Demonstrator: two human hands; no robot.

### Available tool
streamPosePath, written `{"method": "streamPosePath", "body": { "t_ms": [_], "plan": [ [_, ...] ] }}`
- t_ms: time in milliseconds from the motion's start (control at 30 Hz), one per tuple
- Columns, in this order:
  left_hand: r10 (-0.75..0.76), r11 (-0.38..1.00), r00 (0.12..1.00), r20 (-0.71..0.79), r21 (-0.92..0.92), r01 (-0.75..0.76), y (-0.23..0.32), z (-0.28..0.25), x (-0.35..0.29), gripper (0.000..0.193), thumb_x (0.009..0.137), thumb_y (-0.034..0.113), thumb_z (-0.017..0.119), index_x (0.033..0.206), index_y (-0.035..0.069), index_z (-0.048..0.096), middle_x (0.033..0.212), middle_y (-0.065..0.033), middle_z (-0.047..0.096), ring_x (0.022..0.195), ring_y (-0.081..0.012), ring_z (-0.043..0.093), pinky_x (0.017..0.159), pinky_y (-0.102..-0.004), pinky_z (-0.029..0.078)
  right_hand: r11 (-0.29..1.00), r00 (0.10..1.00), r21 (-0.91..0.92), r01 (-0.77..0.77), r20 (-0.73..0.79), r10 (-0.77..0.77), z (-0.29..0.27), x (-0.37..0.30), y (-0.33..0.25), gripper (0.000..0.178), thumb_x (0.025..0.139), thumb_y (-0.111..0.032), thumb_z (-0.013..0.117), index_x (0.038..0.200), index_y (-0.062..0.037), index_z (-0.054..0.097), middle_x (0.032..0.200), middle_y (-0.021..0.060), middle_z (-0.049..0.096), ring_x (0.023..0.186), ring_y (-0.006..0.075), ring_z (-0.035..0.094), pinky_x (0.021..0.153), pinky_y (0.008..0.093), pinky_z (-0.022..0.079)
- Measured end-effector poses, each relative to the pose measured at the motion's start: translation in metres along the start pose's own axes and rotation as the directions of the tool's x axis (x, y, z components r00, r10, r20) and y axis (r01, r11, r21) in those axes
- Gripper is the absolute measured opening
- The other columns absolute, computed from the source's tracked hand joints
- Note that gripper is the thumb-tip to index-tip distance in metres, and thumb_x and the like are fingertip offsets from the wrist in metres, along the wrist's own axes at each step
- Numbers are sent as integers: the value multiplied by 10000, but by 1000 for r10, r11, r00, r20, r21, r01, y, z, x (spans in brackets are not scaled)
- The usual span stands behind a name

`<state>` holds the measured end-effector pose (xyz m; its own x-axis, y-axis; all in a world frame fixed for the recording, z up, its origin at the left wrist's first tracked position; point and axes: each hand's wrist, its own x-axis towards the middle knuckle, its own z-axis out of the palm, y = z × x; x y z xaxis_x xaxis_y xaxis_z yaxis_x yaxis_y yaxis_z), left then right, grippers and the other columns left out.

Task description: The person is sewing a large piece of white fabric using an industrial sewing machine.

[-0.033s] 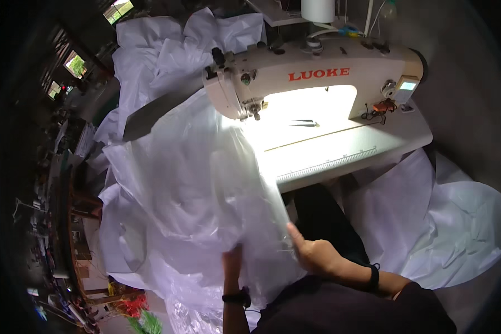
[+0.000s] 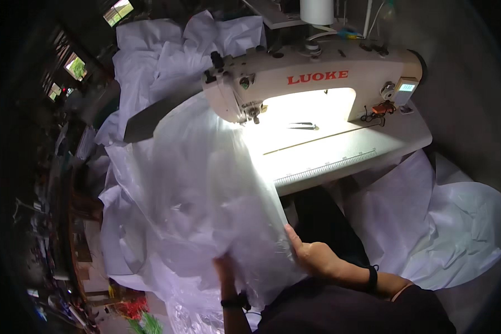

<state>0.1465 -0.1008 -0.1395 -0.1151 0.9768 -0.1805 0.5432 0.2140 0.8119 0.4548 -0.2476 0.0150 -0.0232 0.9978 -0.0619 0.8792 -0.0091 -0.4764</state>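
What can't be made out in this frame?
- Left hand: fingers buried in the white fabric, grip unclear, head view.
- Needle area of the sewing machine: washed out by lamp glare.
- Small tool on the bed: too small.
- Left rim: dark, blurred.

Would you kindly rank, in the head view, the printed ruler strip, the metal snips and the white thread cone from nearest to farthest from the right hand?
From the right hand:
1. Printed ruler strip, along the table's front edge.
2. Metal snips, under the machine's arm.
3. White thread cone, top, behind the machine.
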Motion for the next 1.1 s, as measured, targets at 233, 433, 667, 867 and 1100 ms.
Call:
{"method": "streamPosePath", "body": {
  "t_ms": [233,433,667,867,1100],
  "plan": [
    [316,923,848,-425,-68,-378,57,-79,29,208,916,24,565,1068,-117,575,977,-136,647,827,-209,574,776,-335,490,987,992,118,-110,-41,116,-12,60,-5,657,835,-8,483,1452,59,267,635,188,623,557,343,643,499,435,511],
    [537,826,760,-366,45,-562,138,-69,95,270,904,33,576,1129,-117,563,1052,-191,661,890,-249,611,830,-349,478,994,982,52,-96,-155,103,-26,123,21,488,915,-72,438,1387,36,381,753,208,659,690,364,671,585,469,524],
    [615,788,670,-415,313,-530,182,-37,141,392,922,165,617,1199,-106,555,1176,-240,638,1049,-296,610,962,-371,436,968,971,188,-165,-138,193,-61,187,41,419,973,-145,393,1348,32,454,788,237,655,740,402,651,658,476,514],
    [531,829,823,-200,-80,-554,161,-52,96,658,830,174,715,1344,-102,411,1275,-298,521,1136,-389,534,1018,-382,400,200,975,976,90,-128,183,-13,140,47,465,918,-145,657,1311,23,474,900,39,657,820,92,620,718,247,507],
    [468,830,881,64,309,-464,97,-42,20,691,859,203,725,1359,-119,375,1307,-282,505,1245,-420,491,1045,-443,405,307,988,941,-144,120,97,34,94,27,318,931,-197,663,1145,34,618,1060,59,666,1007,128,609,889,276,482]
  ]
}}
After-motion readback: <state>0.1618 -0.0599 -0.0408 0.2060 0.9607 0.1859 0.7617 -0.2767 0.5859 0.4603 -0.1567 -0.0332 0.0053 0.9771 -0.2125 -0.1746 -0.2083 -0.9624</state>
